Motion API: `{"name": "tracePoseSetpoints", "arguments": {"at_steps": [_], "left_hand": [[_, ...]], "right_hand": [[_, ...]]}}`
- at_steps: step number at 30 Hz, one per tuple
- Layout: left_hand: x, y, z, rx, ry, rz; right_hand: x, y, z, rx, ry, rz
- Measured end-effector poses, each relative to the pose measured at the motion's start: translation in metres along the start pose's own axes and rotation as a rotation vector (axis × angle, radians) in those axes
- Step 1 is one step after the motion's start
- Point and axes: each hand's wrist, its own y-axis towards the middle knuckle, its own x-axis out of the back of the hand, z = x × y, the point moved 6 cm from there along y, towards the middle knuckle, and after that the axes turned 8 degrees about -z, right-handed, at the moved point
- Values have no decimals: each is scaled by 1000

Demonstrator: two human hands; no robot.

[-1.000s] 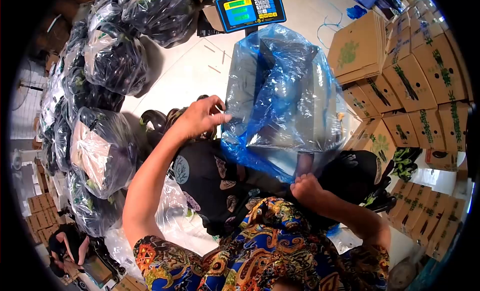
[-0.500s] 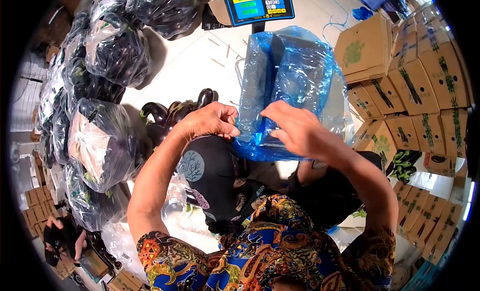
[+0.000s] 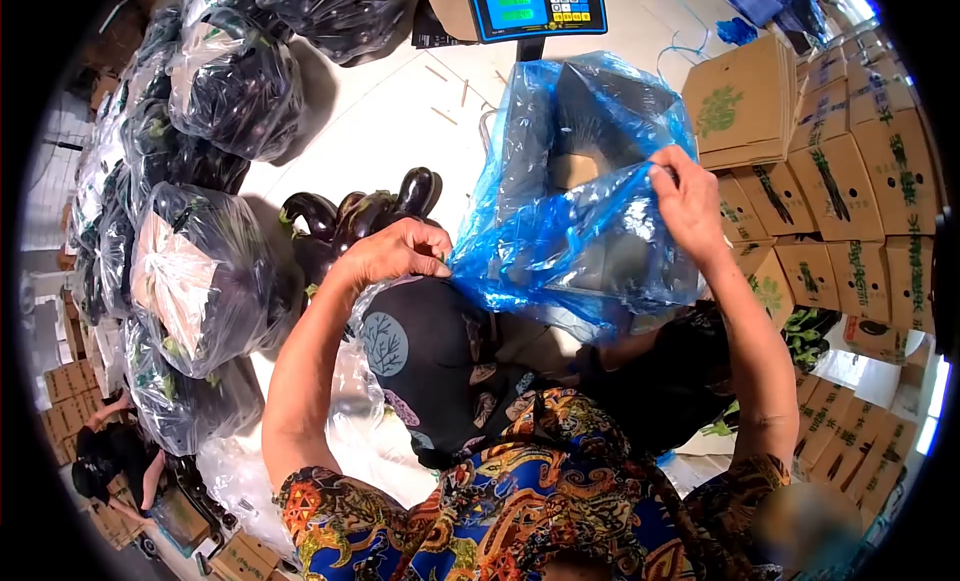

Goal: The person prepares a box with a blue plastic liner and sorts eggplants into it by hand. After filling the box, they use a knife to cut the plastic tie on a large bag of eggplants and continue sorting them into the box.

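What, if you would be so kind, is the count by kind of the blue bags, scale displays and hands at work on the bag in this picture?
Blue plastic bag: 1
Scale display: 1
Hands gripping the bag, left hand and right hand: 2
Total: 4

Digits, too small to read, show on the white keypad and the green and yellow displays of the blue-faced weighing scale head (image 3: 535, 6); stacked brown cardboard cartons (image 3: 835, 171) carry green printed marks, none legible
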Motion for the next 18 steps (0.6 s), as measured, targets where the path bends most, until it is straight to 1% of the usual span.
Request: {"name": "tracePoseSetpoints", "arguments": {"at_steps": [1, 2, 4, 5, 8, 9, 10, 11, 12, 13, 14, 15, 16, 18], "left_hand": [[-2, 1, -1, -27, 44, 0], [-4, 2, 4, -3, 71, 8], [-6, 5, 20, 45, 129, 17], [-6, 6, 23, -4, 239, -29], [-11, 19, 60, -30, 13, -74], [-12, 18, 49, -21, 97, -20], [-11, 21, 43, -74, 26, -38], [-11, 23, 39, -127, -45, -55], [-9, 25, 34, -178, -114, -71], [0, 27, 24, -114, -78, -180], [10, 24, 16, 2, -71, -278], [10, 17, -13, 18, -119, -333], [9, 13, -35, 34, -168, -388], [1, 22, -59, 73, -148, -283]], "right_hand": [[2, 3, -14, -38, -97, 6], [5, 6, -29, -77, -193, 12], [7, 11, -52, 78, -423, -70], [4, 12, -65, 110, -512, -26], [-16, 3, -76, 135, -746, 215], [-27, -5, -66, 167, -747, 380], [-39, -18, -60, 318, -688, 488], [-54, -31, -56, 485, -640, 528], [-66, -41, -52, 536, -637, 568], [-72, -48, -33, 646, -508, 480], [-54, -61, -16, 745, -316, 369], [-92, -63, -62, 730, -229, 567], [-119, -68, -101, 516, -221, 579], [-142, -72, -119, 382, -422, 834]]}}
